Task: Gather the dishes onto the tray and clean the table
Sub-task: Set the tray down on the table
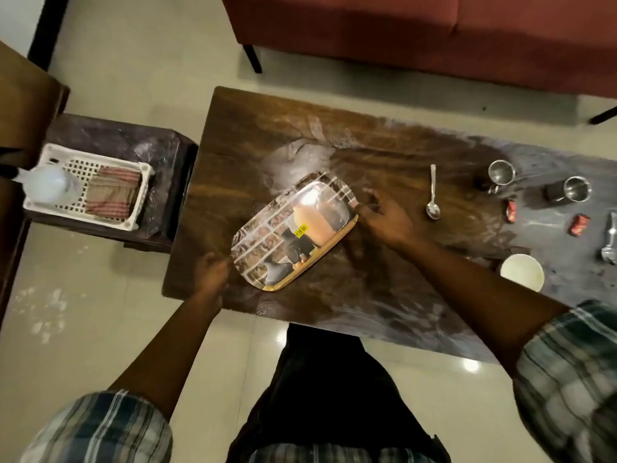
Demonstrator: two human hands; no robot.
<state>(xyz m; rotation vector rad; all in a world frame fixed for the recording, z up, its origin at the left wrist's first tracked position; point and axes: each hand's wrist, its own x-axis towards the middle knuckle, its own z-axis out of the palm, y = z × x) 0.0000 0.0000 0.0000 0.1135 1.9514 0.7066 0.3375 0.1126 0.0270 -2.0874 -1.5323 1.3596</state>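
A glossy printed tray (293, 232) lies slanted on the dark wooden table (367, 295). My left hand (211, 274) grips its near-left end and my right hand (384, 218) grips its far-right end. To the right lie a steel spoon (433, 195), two steel mugs (500, 173) (572, 192), a white bowl (522, 271), two red wrappers (578, 224) and more spoons (610, 242) at the frame's edge.
A low side table (160, 152) at the left carries a white plastic basket (133, 215) holding a striped cloth (113, 192) and a clear bottle (46, 185). A red sofa (417, 35) stands beyond the table. Pale tiled floor lies all around.
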